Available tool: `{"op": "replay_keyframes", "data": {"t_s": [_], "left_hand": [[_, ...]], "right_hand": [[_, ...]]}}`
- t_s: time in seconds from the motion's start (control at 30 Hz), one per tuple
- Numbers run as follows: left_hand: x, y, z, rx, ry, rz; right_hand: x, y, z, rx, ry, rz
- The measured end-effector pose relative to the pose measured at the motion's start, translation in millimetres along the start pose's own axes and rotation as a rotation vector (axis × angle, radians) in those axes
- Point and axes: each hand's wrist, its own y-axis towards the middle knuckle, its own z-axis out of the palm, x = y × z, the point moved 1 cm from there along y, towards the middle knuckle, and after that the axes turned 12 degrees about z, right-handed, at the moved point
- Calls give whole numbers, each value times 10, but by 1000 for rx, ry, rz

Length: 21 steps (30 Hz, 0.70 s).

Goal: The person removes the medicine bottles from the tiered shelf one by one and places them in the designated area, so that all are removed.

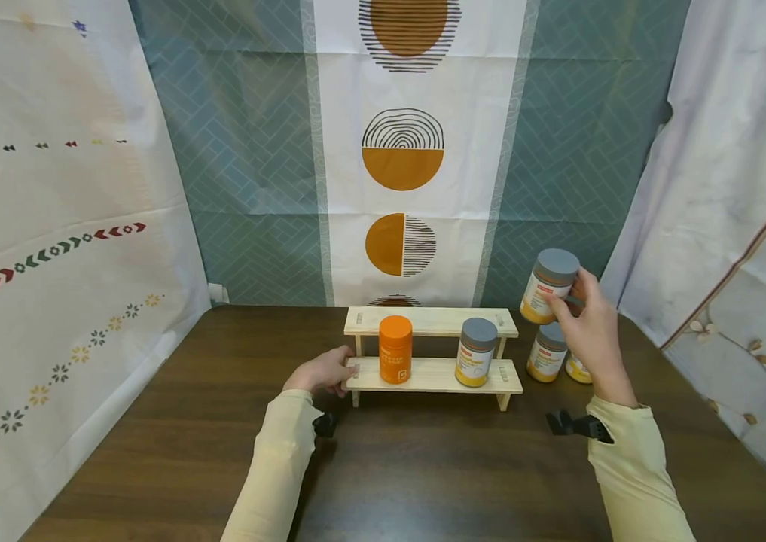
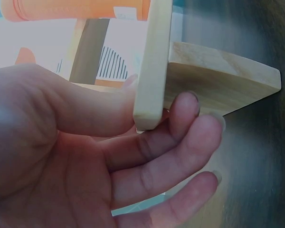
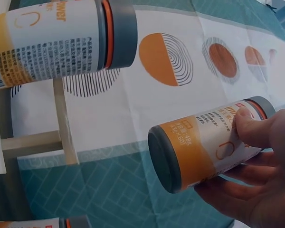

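A small two-tier wooden shelf [image 1: 433, 367] stands on the dark table. My left hand [image 1: 320, 372] grips the left end of its lower board; in the left wrist view the thumb lies on top of the board [image 2: 153, 71] and the fingertips curl below. Raised at the right, my right hand [image 1: 591, 327] holds a grey-lidded supplement jar [image 1: 548, 290] with a white and yellow label, thumb on one side, fingers round the other. On the lower board sit an orange jar [image 1: 395, 350] and, to its right, another grey-lidded jar [image 1: 476, 354].
Below the raised jar, right of the shelf, a similar jar [image 1: 547, 354] stands on the wooden table [image 1: 437, 459], and one more yellow-labelled jar [image 1: 578, 369] is partly hidden by my right wrist. A patterned curtain [image 1: 254, 150] hangs behind, with white cloths at both sides.
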Motion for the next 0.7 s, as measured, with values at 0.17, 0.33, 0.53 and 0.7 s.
{"op": "replay_keyframes", "data": {"t_s": [0.17, 0.33, 0.53, 0.7], "left_hand": [[-9, 2, 4, 3, -3, -5], [-17, 4, 3, 7, 10, -6], [-15, 8, 4, 7, 7, 5], [-2, -1, 3, 10, -14, 10]], "right_hand": [[-69, 11, -19, 17, -26, 10], [-108, 23, -54, 59, -35, 44], [-158, 63, -129, 105, -28, 77], [-241, 98, -225, 152, -50, 65]]}}
